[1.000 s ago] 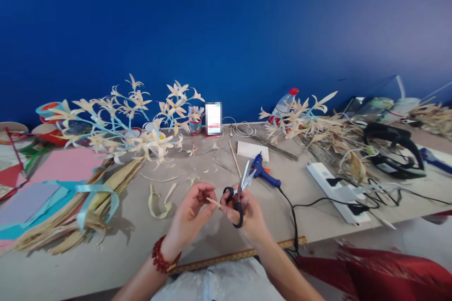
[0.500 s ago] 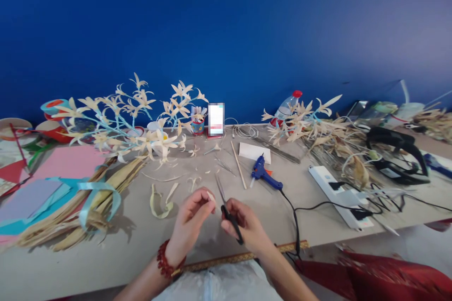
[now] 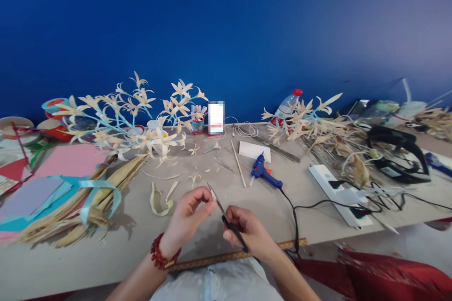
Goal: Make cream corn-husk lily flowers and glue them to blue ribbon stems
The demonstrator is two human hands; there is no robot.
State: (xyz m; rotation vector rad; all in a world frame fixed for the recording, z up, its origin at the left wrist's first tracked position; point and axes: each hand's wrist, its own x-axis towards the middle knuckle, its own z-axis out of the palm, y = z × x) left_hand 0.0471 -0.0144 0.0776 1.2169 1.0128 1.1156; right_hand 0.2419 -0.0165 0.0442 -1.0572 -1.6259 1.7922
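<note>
My left hand point(image 3: 193, 211), with a red bead bracelet at the wrist, pinches a small pale piece of husk point(image 3: 213, 194) between thumb and fingertips. My right hand point(image 3: 243, 228) is closed round the black handles of a pair of scissors point(image 3: 229, 222). The blades point up and left and meet the pale piece at my left fingertips; whether they are cutting into it I cannot tell. Just beyond my hands lie pale scraps point(image 3: 194, 180) and a curled pale green strip point(image 3: 160, 202).
Husk flowers on blue stems point(image 3: 141, 138) stand back left, beside a phone point(image 3: 216, 118). Dried husks point(image 3: 95, 197) and coloured paper point(image 3: 70, 162) lie left. A blue glue gun point(image 3: 264, 171), a wooden stick point(image 3: 238, 164) and a white power strip point(image 3: 339, 197) lie right.
The scissors have tilted further left, and their blades have come over to the pale piece. My left hand has shifted slightly left at the wrist, still pinching it.
</note>
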